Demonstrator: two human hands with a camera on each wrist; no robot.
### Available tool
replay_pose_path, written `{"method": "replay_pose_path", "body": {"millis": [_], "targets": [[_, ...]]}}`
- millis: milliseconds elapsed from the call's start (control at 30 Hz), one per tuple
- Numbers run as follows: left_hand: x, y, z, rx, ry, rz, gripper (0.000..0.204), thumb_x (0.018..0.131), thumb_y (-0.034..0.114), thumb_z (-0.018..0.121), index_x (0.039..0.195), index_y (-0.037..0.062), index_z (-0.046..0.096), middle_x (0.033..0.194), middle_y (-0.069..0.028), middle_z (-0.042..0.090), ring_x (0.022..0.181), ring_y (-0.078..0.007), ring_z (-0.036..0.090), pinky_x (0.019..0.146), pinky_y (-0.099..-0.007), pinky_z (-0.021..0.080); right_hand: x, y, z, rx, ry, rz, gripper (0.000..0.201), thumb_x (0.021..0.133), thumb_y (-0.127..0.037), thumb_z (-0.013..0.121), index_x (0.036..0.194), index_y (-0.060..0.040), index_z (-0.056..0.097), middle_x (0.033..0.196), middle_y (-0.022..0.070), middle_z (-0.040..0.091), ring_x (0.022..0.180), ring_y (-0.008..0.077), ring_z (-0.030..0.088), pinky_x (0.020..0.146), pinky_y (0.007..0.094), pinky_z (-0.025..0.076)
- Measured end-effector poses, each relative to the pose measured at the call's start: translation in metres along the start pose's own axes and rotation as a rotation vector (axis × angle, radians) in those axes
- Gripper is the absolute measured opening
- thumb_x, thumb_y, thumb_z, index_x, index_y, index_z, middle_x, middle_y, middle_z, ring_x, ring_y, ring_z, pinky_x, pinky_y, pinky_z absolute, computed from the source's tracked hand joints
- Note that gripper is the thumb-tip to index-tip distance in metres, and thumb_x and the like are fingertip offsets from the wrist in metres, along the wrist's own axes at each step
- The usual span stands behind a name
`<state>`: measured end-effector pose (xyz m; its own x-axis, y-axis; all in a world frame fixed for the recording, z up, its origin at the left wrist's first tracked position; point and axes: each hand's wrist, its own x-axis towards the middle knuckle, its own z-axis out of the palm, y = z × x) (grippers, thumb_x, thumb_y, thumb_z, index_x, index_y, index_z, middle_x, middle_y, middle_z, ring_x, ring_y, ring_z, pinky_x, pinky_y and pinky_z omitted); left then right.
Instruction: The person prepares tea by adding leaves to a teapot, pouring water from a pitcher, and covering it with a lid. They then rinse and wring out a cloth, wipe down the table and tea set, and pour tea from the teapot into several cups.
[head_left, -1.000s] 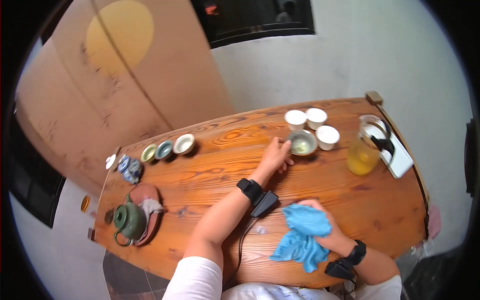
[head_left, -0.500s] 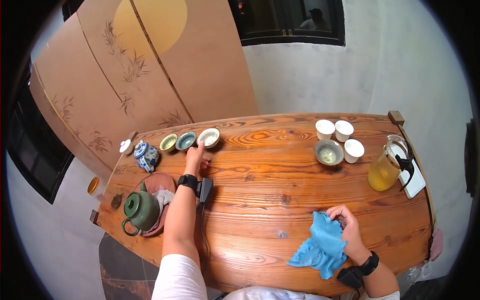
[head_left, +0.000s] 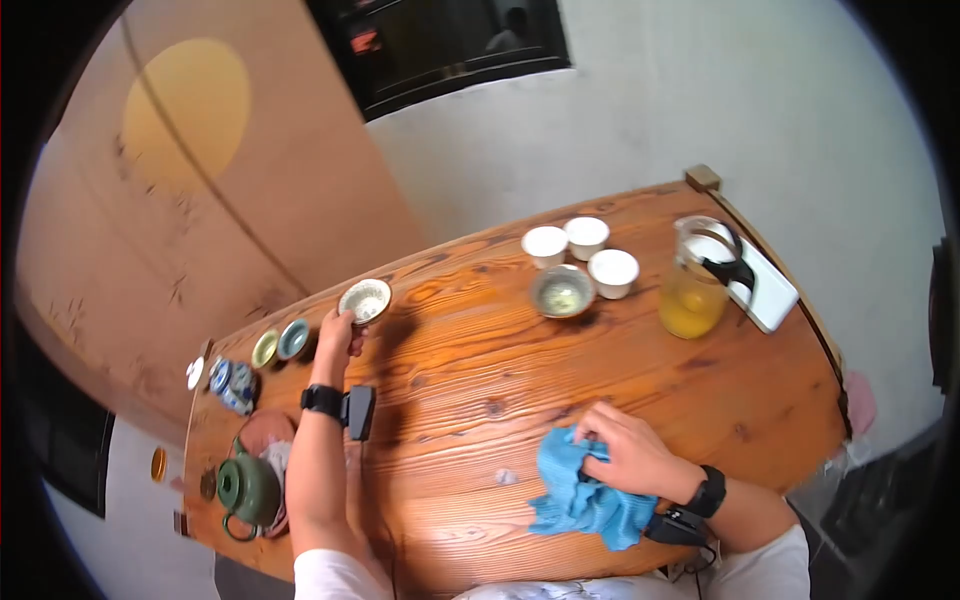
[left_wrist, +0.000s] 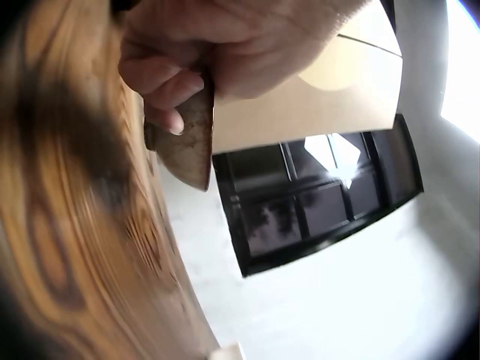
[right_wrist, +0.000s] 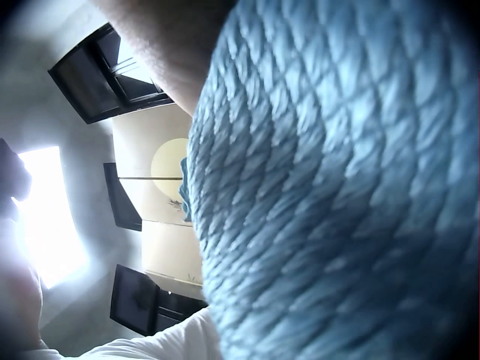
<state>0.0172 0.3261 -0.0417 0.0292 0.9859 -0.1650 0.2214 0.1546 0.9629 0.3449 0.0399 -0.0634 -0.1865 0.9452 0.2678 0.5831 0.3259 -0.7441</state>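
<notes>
My left hand [head_left: 338, 338] grips a pale speckled tea cup [head_left: 365, 301] by its rim and side, lifted over the back of the table. In the left wrist view the brownish outside of the cup [left_wrist: 191, 150] shows, fingers curled round its foot, above the wood grain. The right hand [head_left: 630, 452] holds a crumpled blue cloth [head_left: 575, 490] near the table's front. That textured cloth [right_wrist: 337, 180] fills most of the right wrist view and hides the fingers there. Left of the held cup stand a teal cup [head_left: 294, 340] and a yellow-green cup [head_left: 265, 349].
Three white cups [head_left: 613, 272] and a grey cup [head_left: 562, 292] with pale liquid cluster at the back right. A glass pitcher [head_left: 692, 300] of yellow tea stands beside a white tray [head_left: 775, 300]. At left are a blue-and-white pot [head_left: 233, 386] and a green teapot [head_left: 250, 490].
My left hand has left the grey cup, reached left to the pale cup and lifted it away from the teal one. The right hand has bunched the blue cloth.
</notes>
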Motion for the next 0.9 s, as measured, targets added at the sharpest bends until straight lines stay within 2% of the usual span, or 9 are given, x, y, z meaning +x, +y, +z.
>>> {"method": "replay_pose_path", "body": {"millis": [167, 267, 367, 467, 500, 600, 733, 867, 900], "targets": [[-0.052, 0.085, 0.115, 0.029, -0.293, 0.055, 0.021, 0.081, 0.011, 0.038, 0.097, 0.0037, 0.049, 0.054, -0.0059, 0.048, 0.032, -0.0100, 0.031, 0.028, -0.0242, 0.025, 0.001, 0.000, -0.007, 0.101, 0.064, 0.138, 0.028, 0.071, -0.021, 0.062, 0.087, -0.0013, 0.050, 0.079, 0.0196, 0.059, 0.072, 0.0362, 0.057, 0.062, 0.0409, 0.044], [-0.074, 0.121, 0.185, 0.008, -0.516, 0.131, 0.023, 0.081, 0.013, 0.040, 0.100, 0.0038, 0.049, 0.056, -0.0051, 0.048, 0.032, -0.0085, 0.029, 0.029, -0.0227, 0.023, 0.001, 0.005, -0.011, 0.060, 0.071, 0.284, 0.037, 0.076, -0.033, 0.059, 0.066, 0.0020, 0.054, 0.061, 0.0223, 0.055, 0.058, 0.0384, 0.055, 0.055, 0.0430, 0.045], [-0.091, 0.149, 0.241, 0.119, -0.578, 0.277, 0.024, 0.083, 0.015, 0.041, 0.104, 0.0045, 0.048, 0.057, -0.0040, 0.048, 0.035, -0.0057, 0.030, 0.030, -0.0193, 0.023, 0.000, 0.006, -0.016, -0.021, 0.184, 0.168, 0.035, 0.078, -0.034, 0.059, 0.063, -0.0022, 0.055, 0.053, 0.0181, 0.052, 0.051, 0.0346, 0.053, 0.049, 0.0396, 0.041], [-0.094, 0.163, 0.284, 0.519, -0.316, 0.824, 0.026, 0.078, 0.013, 0.043, 0.100, -0.0017, 0.046, 0.060, -0.0157, 0.057, 0.052, -0.0252, 0.058, 0.051, -0.0360, 0.047, 0.000, 0.001, -0.026, -0.074, 0.237, 0.169, 0.033, 0.077, -0.032, 0.059, 0.065, -0.0013, 0.054, 0.058, 0.0176, 0.055, 0.054, 0.0354, 0.054, 0.051, 0.0419, 0.043], [-0.101, 0.164, 0.295, 0.520, -0.320, 0.828, 0.026, 0.078, 0.013, 0.043, 0.100, -0.0017, 0.046, 0.060, -0.0157, 0.057, 0.052, -0.0252, 0.058, 0.051, -0.0360, 0.047, 0.000, 0.002, -0.028, -0.122, 0.245, 0.159, 0.029, 0.076, -0.029, 0.058, 0.069, -0.0011, 0.053, 0.061, 0.0178, 0.057, 0.056, 0.0364, 0.055, 0.052, 0.0439, 0.044], [-0.121, 0.166, 0.318, 0.917, 0.015, 1.391, 0.029, 0.076, 0.012, 0.048, 0.102, 0.0008, 0.043, 0.059, -0.0178, 0.057, 0.051, -0.0349, 0.057, 0.046, -0.0427, 0.045, 0.000, 0.007, -0.023, -0.039, 0.322, 0.106, 0.026, 0.075, -0.026, 0.061, 0.077, -0.0016, 0.052, 0.057, 0.0151, 0.054, 0.054, 0.0345, 0.055, 0.049, 0.0410, 0.042], [-0.139, 0.161, 0.336, 0.989, 0.081, 1.593, 0.033, 0.075, 0.009, 0.051, 0.107, 0.0036, 0.044, 0.059, -0.0164, 0.057, 0.050, -0.0313, 0.057, 0.041, -0.0409, 0.043, -0.001, 0.009, -0.020, -0.006, 0.330, 0.054, 0.024, 0.075, -0.022, 0.061, 0.084, -0.0023, 0.051, 0.057, 0.0143, 0.055, 0.054, 0.0341, 0.055, 0.048, 0.0407, 0.042], [-0.144, 0.154, 0.334, 0.990, 0.072, 1.577, 0.033, 0.076, 0.010, 0.051, 0.108, 0.0033, 0.044, 0.063, -0.0168, 0.058, 0.049, -0.0332, 0.056, 0.043, -0.0416, 0.043, -0.002, -0.002, -0.032, 0.068, 0.297, 0.084, 0.022, 0.075, -0.019, 0.059, 0.087, -0.0034, 0.051, 0.064, 0.0163, 0.058, 0.058, 0.0367, 0.055, 0.050, 0.0435, 0.042], [-0.143, 0.153, 0.328, 0.906, 0.036, 1.444, 0.034, 0.075, 0.010, 0.050, 0.108, 0.0031, 0.044, 0.061, -0.0189, 0.057, 0.050, -0.0345, 0.056, 0.044, -0.0425, 0.044, -0.001, -0.004, -0.034, 0.089, 0.295, 0.104, 0.021, 0.075, -0.020, 0.059, 0.084, -0.0031, 0.051, 0.064, 0.0162, 0.058, 0.057, 0.0366, 0.054, 0.049, 0.0425, 0.042]]}}
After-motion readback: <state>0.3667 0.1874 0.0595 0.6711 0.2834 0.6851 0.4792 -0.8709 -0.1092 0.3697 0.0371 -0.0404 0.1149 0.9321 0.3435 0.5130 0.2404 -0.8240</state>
